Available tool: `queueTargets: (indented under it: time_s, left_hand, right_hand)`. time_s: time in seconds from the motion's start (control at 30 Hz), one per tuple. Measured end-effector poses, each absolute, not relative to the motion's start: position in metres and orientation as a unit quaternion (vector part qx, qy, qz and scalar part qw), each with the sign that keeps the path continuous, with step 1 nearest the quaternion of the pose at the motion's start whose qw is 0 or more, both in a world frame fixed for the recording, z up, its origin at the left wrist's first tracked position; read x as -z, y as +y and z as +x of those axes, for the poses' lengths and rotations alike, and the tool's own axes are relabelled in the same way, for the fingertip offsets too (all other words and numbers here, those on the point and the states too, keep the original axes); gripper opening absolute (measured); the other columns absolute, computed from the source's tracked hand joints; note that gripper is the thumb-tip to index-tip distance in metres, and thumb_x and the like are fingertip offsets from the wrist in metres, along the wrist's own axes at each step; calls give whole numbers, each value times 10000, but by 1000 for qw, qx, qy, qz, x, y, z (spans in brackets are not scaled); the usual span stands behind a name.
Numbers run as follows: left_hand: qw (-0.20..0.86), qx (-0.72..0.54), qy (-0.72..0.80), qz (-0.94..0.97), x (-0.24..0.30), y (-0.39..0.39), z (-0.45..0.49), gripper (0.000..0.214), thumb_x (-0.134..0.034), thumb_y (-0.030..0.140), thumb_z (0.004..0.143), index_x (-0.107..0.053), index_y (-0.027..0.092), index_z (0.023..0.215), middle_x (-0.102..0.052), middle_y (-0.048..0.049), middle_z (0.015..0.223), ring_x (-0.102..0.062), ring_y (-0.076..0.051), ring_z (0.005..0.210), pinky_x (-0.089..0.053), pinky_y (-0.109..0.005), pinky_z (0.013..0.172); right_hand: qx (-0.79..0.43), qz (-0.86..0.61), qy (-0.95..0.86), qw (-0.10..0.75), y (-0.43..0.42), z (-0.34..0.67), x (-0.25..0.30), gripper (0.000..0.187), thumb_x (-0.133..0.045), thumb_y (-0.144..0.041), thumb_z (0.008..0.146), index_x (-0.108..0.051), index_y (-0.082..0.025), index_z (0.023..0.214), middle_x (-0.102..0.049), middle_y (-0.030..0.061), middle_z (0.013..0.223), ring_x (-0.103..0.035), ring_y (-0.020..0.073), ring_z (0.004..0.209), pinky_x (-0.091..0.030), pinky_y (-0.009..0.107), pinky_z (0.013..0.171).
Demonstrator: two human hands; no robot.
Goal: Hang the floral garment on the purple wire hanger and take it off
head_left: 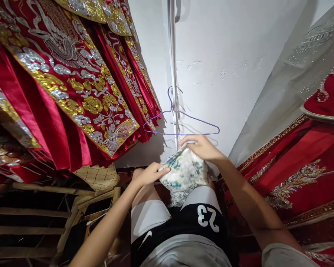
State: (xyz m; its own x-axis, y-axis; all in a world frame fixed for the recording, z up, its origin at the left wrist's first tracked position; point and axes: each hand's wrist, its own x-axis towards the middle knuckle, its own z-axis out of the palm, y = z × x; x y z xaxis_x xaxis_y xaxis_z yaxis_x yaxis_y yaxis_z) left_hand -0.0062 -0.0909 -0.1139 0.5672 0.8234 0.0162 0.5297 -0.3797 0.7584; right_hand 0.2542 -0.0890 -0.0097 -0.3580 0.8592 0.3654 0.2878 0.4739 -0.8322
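A bunched piece of white cloth with a blue-green floral print [187, 168] hangs between my two hands, over my knees; its gathered lower edge shows, but I cannot tell what garment it is. My left hand [153, 173] pinches its left edge, thumb on top. Higher up, my right hand [199, 146] grips the top right edge with bent fingers. Just above the right hand, a purple wire hanger [195, 118] hangs bare by its hook near a white vertical pole [172, 48].
Red costumes with gold and silver embroidery [91, 105] hang at the left. More red beaded garments [303, 174] and a sheer sparkly cloth [303, 66] are at the right. A wooden slatted chair [39, 231] stands at the lower left. Ahead is a scuffed white wall [225, 44].
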Motion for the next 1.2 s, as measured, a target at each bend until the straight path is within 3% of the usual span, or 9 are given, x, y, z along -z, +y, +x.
queueTargets:
  time_s: [0.13,0.23,0.43,0.73,0.83,0.93,1.03,1.1,1.2]
  left_hand:
    - [242,-77,495,831,98,-87,-44,508,-524,625,888,-510,196,618,-492,-2,563,-423,-150,544,-261,-283,573]
    - [203,12,552,809,92,-85,-64,371,-586,481,834,-531,211,586,-548,-28,560,-456,-172,518,-269,-293,575]
    - [177,-55,545,818,84,-80,-82,143,-540,239,793,-666,221,727,-704,-75,765,-586,-217,666,-382,-295,665]
    - [34,-328,425,843,44,-42,-63,61,-561,199,720,-572,222,665,-713,-139,977,-650,-313,1005,-490,-407,976]
    - [67,-343,382,856,23,-44,-41,57,-548,216,769,-582,207,725,-699,-132,1116,-620,-306,1126,-457,-437,1049]
    - [150,-455,373,794,9,-41,-25,187,-620,153,728,-635,193,910,-699,-72,997,-652,-226,964,-509,-357,938]
    - [263,-565,358,695,1,-30,-24,354,-696,67,693,-692,164,1033,-714,-55,914,-649,-170,831,-515,-254,795]
    - [325,-571,376,653,-3,-22,-31,270,-724,47,696,-751,131,952,-732,-69,842,-632,-157,730,-504,-224,697]
    - [397,-549,418,605,-12,-16,-44,156,-759,76,728,-784,103,880,-738,-87,748,-614,-158,611,-493,-229,585]
  right_hand:
    - [-259,-439,-696,506,-57,260,24,580,-486,-84,753,-690,-229,1276,-714,56,1252,-668,236,1069,-504,361,953]
    - [-270,-453,-710,467,-30,249,48,560,-499,-126,814,-651,-204,1347,-646,87,1400,-602,262,1258,-446,390,1075]
    - [-209,-501,-751,377,-2,260,64,311,-471,-147,811,-753,-191,934,-765,81,972,-664,247,890,-469,314,784]
    - [-186,-512,-741,392,-17,295,39,185,-501,-247,752,-629,-198,627,-587,-6,578,-455,157,556,-306,263,558]
    - [-214,-499,-744,390,-27,284,42,175,-485,-224,743,-596,-196,611,-587,-4,587,-474,158,557,-315,263,552]
    - [-240,-453,-767,386,-42,276,44,188,-461,-162,727,-643,-183,686,-645,10,675,-547,172,620,-360,261,582]
    - [-219,-433,-782,391,-58,281,38,465,-484,-81,686,-736,-195,1060,-713,16,827,-589,182,676,-405,273,637]
    - [-173,-468,-748,438,-60,294,30,729,-523,-47,681,-606,-226,1383,-710,8,812,-566,182,637,-407,286,625]
    - [-138,-513,-680,505,-46,323,17,692,-617,-57,714,-602,-201,1390,-677,4,733,-543,177,622,-413,293,603]
